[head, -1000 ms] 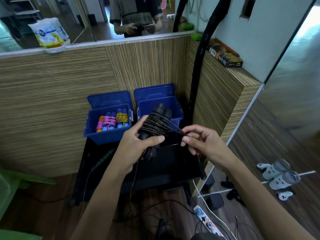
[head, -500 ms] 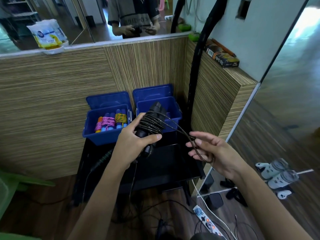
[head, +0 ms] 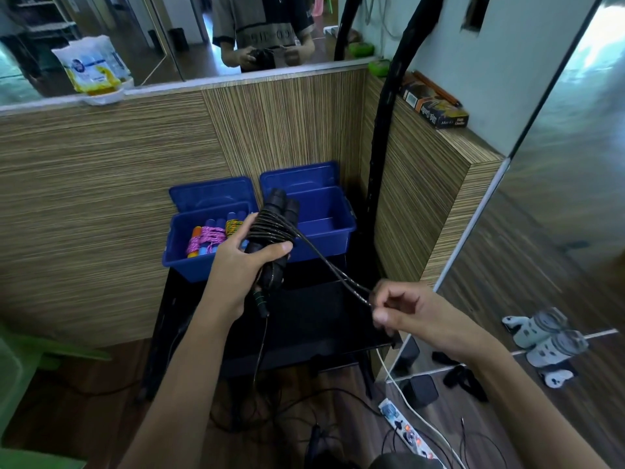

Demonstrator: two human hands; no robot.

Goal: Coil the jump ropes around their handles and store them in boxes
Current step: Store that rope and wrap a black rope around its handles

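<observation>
The black jump rope [head: 324,265] is held in the air above the front of the black bench [head: 314,319]. The left hand [head: 240,262] grips the paired handles [head: 275,231], thumb clamping the coils. The right hand [head: 402,311] pinches the doubled free strand taut, presumably for the next turn. The right blue box [head: 324,221], at the rear edge, appears empty; its floor is partly hidden. The left blue box [head: 189,245] holds coloured coiled ropes [head: 209,238].

Black jump rope [head: 274,231], blue boxes [head: 324,225], pink and yellow coiled ropes [head: 211,236].
</observation>
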